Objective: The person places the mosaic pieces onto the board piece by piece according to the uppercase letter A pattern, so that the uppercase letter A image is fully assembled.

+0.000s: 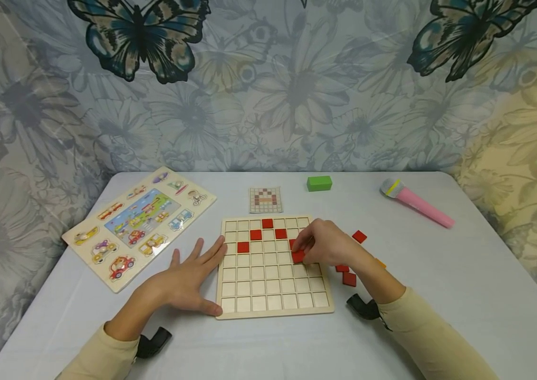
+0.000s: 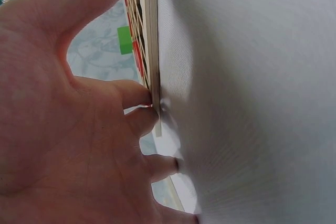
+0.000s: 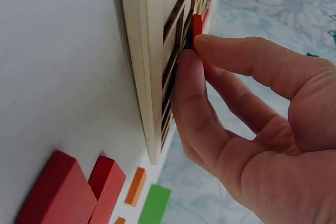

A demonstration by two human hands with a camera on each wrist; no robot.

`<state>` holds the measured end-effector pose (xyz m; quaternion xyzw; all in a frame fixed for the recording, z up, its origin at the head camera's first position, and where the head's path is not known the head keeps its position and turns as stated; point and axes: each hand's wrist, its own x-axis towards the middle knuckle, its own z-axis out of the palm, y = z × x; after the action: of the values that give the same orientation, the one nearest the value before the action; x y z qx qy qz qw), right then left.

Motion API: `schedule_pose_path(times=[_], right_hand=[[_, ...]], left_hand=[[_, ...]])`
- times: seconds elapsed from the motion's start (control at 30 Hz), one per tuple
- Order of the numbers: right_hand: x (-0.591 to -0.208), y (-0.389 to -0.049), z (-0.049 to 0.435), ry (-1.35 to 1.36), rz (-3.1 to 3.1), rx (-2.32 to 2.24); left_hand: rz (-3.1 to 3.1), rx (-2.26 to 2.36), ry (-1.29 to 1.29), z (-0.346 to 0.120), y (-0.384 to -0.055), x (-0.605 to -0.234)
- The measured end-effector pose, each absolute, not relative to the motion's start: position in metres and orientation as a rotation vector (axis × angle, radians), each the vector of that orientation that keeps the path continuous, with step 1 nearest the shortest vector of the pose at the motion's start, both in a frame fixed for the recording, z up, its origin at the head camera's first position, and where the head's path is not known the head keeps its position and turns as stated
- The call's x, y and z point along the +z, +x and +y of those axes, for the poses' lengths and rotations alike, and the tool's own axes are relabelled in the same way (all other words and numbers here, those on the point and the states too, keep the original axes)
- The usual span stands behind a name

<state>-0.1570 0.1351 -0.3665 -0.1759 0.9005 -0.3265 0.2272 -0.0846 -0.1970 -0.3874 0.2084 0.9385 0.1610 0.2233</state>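
Note:
My right hand [image 1: 327, 243] pinches a small red square tile [image 1: 298, 257] between thumb and fingers over the right side of a wooden grid board [image 1: 272, 315]. In the right wrist view the tile [image 3: 197, 24] stands tilted at the grid, its far part hidden by fingertips. Several red tiles, one being this red tile [image 1: 267, 224], lie in the board's upper cells; another is partly covered by my fingers. My left hand [image 1: 185, 282] lies spread on the table, its thumb and index fingertip touching the board's left edge.
Behind the board lie a pattern card [image 1: 265, 200] and a green block [image 1: 319, 183]. A vehicle picture puzzle [image 1: 121, 285] is at left, a pink toy microphone [image 1: 422, 206] at right. Loose red tiles [image 1: 349, 279] and an orange piece [image 1: 380, 263] lie by my right forearm.

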Motion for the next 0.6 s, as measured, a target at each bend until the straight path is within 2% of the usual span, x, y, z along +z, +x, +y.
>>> schedule_pose_path(times=[0.6], right_hand=[[-0.3686, -0.1576, 0.1342, -0.513, 2.521, -0.869]], left_hand=[[2.597, 0.465, 0.606, -0.1985, -0.0841, -0.3892]])
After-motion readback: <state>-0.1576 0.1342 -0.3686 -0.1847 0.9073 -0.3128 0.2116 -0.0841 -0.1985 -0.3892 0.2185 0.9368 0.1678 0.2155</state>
